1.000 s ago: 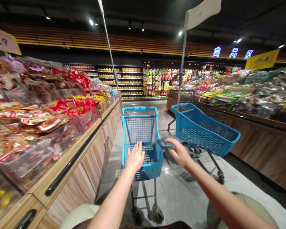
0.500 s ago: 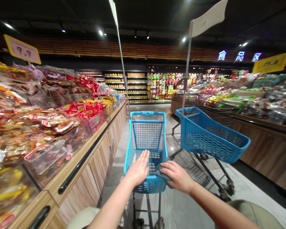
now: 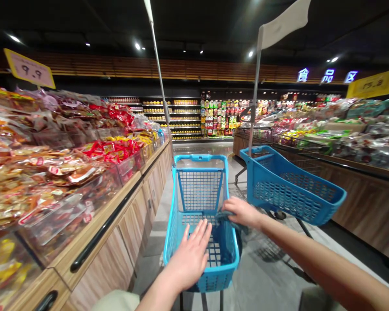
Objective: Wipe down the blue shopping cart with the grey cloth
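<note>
A blue shopping cart [image 3: 214, 276] with a mesh back panel stands straight in front of me, its basket holding nothing that I can see. At its right rim, my right hand [image 3: 241, 211] is closed around a dark blue-grey cloth [image 3: 228, 217], pressing it over the edge. Part of the cloth hangs outside the basket. My left hand [image 3: 192, 255] is open with fingers outstretched above the near left end of the basket. Whether its palm touches the near rim is hidden.
A second blue cart [image 3: 291, 190] stands to the right, with a white flag [image 3: 285, 30] on a pole. Wooden counters with bagged snacks [image 3: 68, 160] line the left; another display [image 3: 353, 129] runs along the right. Stocked shelves [image 3: 186, 116] are at the back.
My right hand has slid the cloth forward along the cart's right rim. The cart appears nearer and larger. My left hand sits slightly lower in view, still open.
</note>
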